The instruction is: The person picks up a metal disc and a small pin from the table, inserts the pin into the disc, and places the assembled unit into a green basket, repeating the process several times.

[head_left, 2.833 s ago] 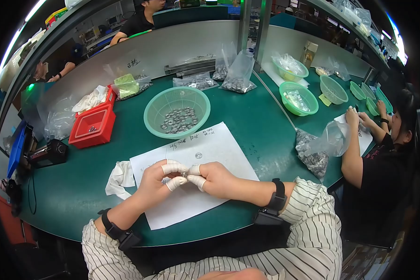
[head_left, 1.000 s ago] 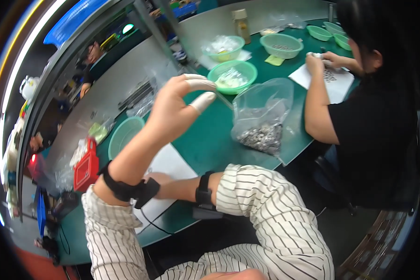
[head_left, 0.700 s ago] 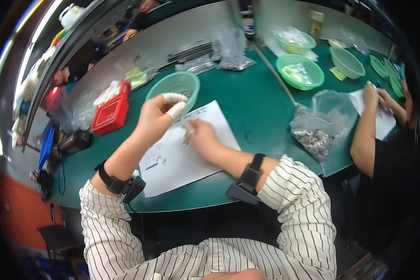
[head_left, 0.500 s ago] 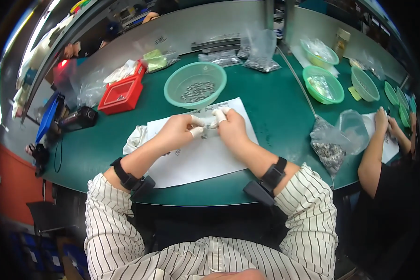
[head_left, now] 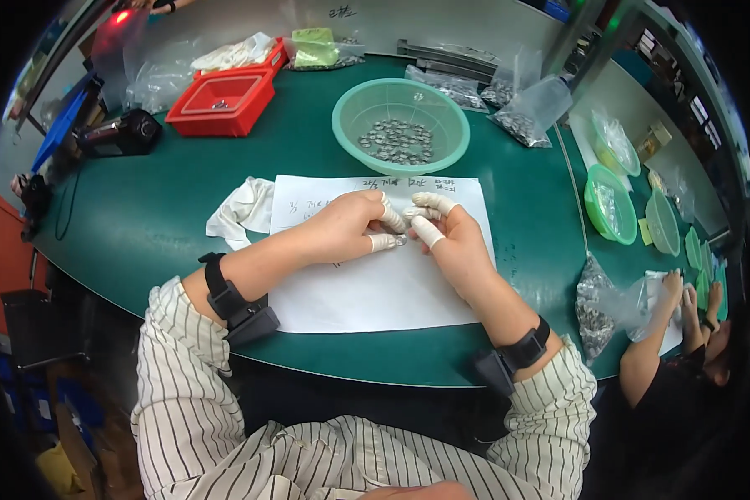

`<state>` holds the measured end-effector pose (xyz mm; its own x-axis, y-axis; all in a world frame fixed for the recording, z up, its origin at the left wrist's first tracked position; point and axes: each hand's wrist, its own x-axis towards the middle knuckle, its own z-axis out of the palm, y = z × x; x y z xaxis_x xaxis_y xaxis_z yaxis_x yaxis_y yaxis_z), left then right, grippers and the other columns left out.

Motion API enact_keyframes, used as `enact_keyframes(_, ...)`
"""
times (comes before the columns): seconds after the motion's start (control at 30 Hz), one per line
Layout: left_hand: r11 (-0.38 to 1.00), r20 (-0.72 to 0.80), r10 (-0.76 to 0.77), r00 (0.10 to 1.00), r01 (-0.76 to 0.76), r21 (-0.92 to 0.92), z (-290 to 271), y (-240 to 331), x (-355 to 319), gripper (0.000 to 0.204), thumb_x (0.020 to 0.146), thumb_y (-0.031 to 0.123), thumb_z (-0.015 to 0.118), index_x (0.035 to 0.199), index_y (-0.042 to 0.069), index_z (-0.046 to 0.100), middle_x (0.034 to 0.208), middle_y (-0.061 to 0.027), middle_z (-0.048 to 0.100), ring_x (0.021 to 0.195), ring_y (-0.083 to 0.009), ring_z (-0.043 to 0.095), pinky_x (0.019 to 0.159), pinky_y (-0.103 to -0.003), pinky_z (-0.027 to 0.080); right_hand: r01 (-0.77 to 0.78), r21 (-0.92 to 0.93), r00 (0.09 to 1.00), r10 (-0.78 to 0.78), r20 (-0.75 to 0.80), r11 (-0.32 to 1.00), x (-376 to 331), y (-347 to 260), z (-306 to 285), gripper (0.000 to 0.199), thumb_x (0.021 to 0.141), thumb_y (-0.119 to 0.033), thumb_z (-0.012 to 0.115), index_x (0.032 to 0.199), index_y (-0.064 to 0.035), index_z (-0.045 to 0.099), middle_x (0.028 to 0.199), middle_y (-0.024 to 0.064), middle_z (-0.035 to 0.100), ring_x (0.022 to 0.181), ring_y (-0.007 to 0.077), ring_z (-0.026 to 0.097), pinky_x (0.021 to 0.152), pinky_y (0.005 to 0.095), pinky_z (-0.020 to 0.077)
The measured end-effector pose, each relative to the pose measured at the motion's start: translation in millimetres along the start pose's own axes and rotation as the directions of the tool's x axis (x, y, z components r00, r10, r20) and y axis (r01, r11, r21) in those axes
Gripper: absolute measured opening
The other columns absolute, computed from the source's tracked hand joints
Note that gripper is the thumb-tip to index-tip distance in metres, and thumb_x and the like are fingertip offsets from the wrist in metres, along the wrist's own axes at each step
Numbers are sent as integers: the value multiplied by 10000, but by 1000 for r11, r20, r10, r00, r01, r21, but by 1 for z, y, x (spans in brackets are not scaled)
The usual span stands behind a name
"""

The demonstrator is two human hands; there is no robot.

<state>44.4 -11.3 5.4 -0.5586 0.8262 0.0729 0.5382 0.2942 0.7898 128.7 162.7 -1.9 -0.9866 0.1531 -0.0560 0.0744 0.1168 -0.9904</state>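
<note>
Both my hands meet over a white paper sheet [head_left: 375, 304] with handwriting on it, and white finger covers sit on their fingertips. My left hand [head_left: 342, 229] pinches a small shiny metal piece [head_left: 402, 239] at the tip of its thumb. Close against it, the fingers of my right hand [head_left: 458, 242] are curled, thumb near the fingertips; whatever lies between them is hidden. Just beyond the paper stands a green plastic bowl [head_left: 342, 125], with many small round metal pieces [head_left: 396, 142] in its bottom.
A crumpled white cloth [head_left: 240, 212] lies left of the paper. Farther back are a red bin [head_left: 217, 125], a black device [head_left: 118, 133] and bags of metal parts [head_left: 521, 129]. Rightward are another parts bag [head_left: 594, 308], green baskets [head_left: 612, 204] and another person's arm [head_left: 648, 342].
The view has shifted, so the bench appears closer and lower. My hands stay together over the paper; the right fingers have spread slightly, and the left still pinches a small piece.
</note>
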Motion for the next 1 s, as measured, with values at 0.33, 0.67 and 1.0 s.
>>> enact_keyframes(0.33, 991, -9, 103, 995, -102, 89, -1, -9, 0, 79, 761, 65, 688, 838, 48, 681, 844, -103, 555, 795, -251, 583, 691, -335, 493, 293, -310, 956, -286, 69, 904, -5, 6, -2, 169, 924, -80, 538, 1060, -26, 624, 856, 12, 611, 708, 79, 542, 615, 204, 471)
enact_keyframes(0.67, 989, -69, 138, 988, -133, 69, 4, -16, 1, 83, 729, 75, 677, 808, 50, 683, 816, -109, 563, 767, -257, 581, 683, -350, 478, 75, -108, 994, -83, -69, 991, -5, 8, 7, 120, 888, -62, 598, 979, 13, 618, 808, 44, 630, 680, 91, 580, 613, 216, 499)
enact_keyframes(1.0, 988, -42, 141, 989, -138, 64, 2, -18, 3, 84, 724, 58, 658, 800, 26, 672, 822, -118, 576, 779, -263, 586, 701, -352, 479, 124, -239, 990, -135, -29, 963, -3, 12, 6, 60, 868, -45, 607, 915, -8, 614, 769, 49, 620, 670, 125, 583, 611, 245, 482)
